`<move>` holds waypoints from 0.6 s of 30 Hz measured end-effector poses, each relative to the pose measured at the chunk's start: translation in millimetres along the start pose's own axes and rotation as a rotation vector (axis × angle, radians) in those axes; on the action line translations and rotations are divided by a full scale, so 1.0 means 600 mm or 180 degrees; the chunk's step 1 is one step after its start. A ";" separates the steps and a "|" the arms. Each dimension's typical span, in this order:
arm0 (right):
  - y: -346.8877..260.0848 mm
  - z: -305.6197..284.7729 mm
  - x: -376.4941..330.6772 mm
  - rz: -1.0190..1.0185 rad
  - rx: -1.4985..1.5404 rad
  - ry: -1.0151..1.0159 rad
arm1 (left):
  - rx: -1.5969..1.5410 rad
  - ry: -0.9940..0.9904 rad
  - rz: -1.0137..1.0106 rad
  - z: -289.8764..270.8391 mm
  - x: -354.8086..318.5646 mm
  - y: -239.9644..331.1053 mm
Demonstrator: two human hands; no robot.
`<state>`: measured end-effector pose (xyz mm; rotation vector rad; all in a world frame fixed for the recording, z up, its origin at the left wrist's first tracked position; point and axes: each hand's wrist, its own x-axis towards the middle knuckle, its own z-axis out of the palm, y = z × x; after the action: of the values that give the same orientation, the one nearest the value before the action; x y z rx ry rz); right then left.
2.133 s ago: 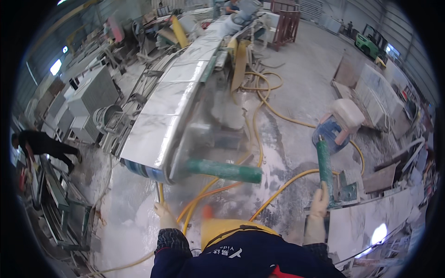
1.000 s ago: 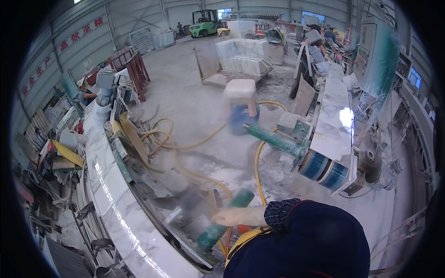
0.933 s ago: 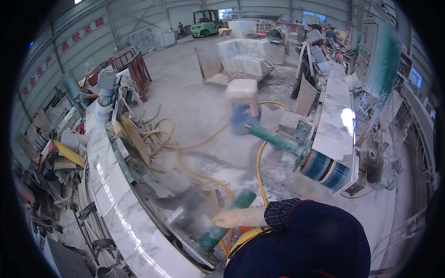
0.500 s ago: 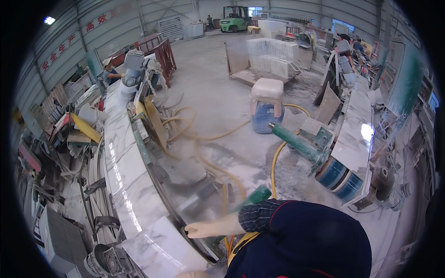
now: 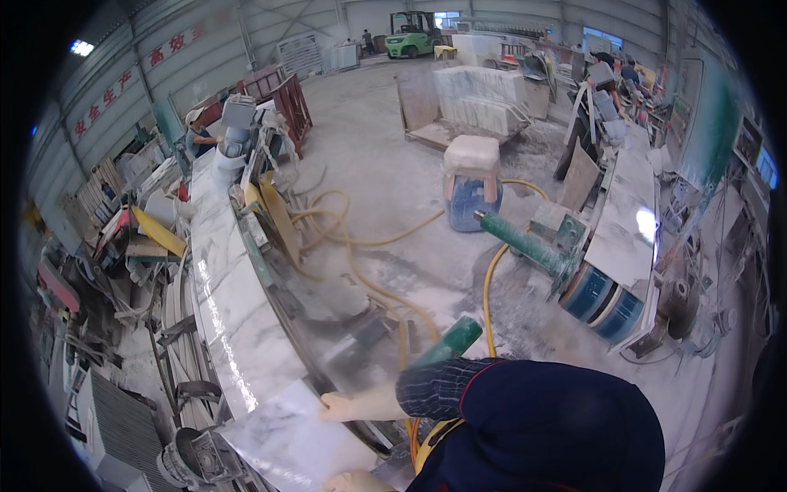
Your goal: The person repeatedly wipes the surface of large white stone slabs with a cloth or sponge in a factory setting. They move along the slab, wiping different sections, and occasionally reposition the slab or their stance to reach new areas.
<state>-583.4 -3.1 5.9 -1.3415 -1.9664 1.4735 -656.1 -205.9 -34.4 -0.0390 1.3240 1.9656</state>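
Slab: long curved white marble slab (image 5: 234, 303), grey-veined, running from the lower middle up the left side of the view.
Left hand: gloved left hand (image 5: 338, 406) lies on the slab's inner edge, fingers stretched out flat, pinching nothing.
Right hand: gloved right hand (image 5: 348, 481) sits at the lower rim, near the slab's close end; mostly cut off, so I cannot tell whether it is spread or curled.
Green tool: green handle (image 5: 447, 343) pokes out just behind the left sleeve.
Hoses: yellow hoses (image 5: 361, 246) loop over the dusty floor (image 5: 385, 172).
Stool: padded stool (image 5: 471, 156) over a blue bucket (image 5: 469, 205), well apart from the slab.
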 end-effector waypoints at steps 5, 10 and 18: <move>-0.042 -0.056 -0.109 -0.0769 0.0290 -0.0922 | -0.0008 -0.0031 0.0008 0.005 -0.004 0.004; -0.095 -0.070 -0.185 -0.1279 -0.0260 -0.1073 | -0.0022 -0.0102 0.0043 0.003 -0.014 0.003; -0.052 -0.141 -0.266 -0.2686 -0.0759 -0.1168 | -0.0912 -0.0207 0.0191 -0.055 -0.060 -0.051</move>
<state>-457.7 -88.9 108.4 -0.1876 -2.5264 1.1156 -624.1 -247.2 -59.1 -0.0731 1.0047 2.1755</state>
